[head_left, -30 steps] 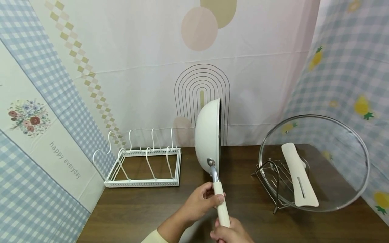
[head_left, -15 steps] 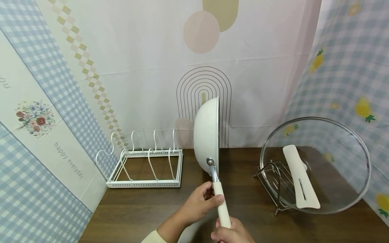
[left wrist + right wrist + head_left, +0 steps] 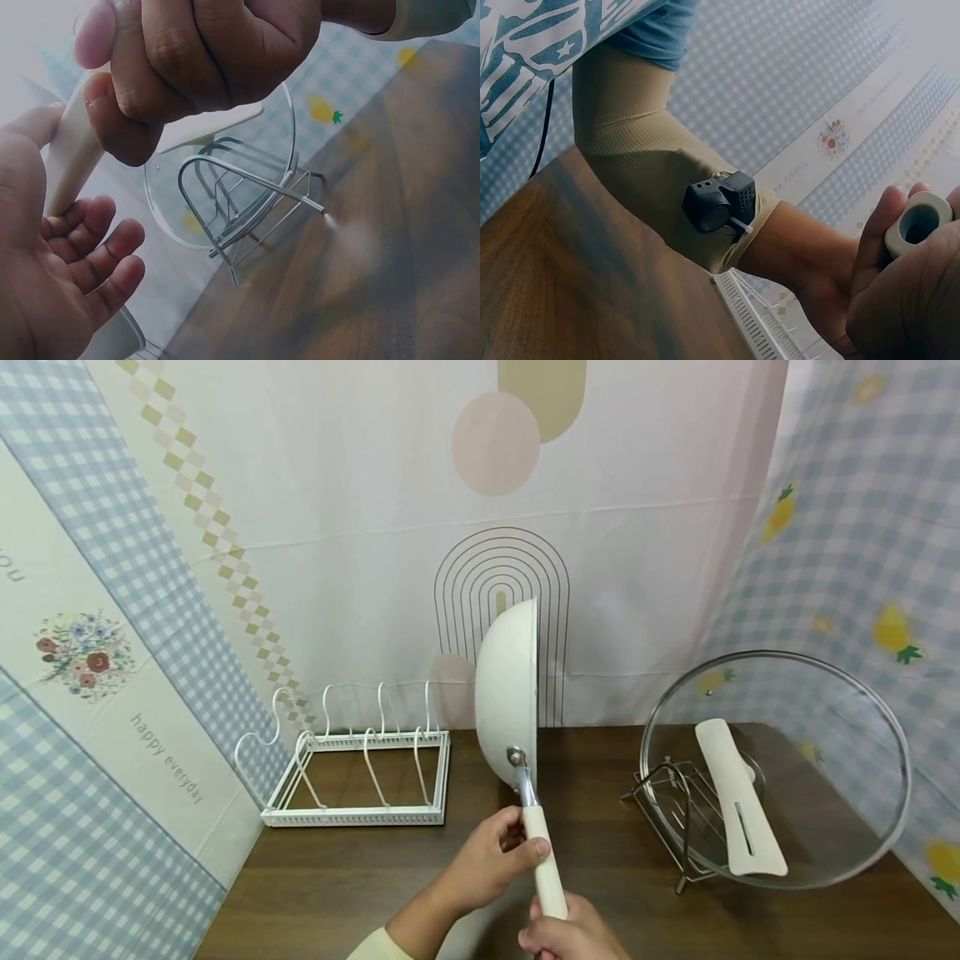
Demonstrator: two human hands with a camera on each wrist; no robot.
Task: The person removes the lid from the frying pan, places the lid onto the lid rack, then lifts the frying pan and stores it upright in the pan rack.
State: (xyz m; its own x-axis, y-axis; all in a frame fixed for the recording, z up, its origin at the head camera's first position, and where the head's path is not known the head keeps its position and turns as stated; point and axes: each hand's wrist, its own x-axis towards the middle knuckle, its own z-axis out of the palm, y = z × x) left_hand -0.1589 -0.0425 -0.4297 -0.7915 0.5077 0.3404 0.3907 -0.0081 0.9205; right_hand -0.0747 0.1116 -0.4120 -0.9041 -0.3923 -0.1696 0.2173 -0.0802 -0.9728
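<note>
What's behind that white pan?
Behind the pan hangs pale cloth printed with nested arches and a pinkish shape; the brown tabletop shows lower down. Whatever the pan covers, including part of the arches, can't be seen.

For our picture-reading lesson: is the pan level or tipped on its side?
Tipped on its side: the head view shows the pan edge-on, its rim near vertical and its rounded bottom facing left.

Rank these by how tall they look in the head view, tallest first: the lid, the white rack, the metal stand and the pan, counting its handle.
1. Pan
2. Lid
3. White rack and metal stand: too alike to rank
</note>
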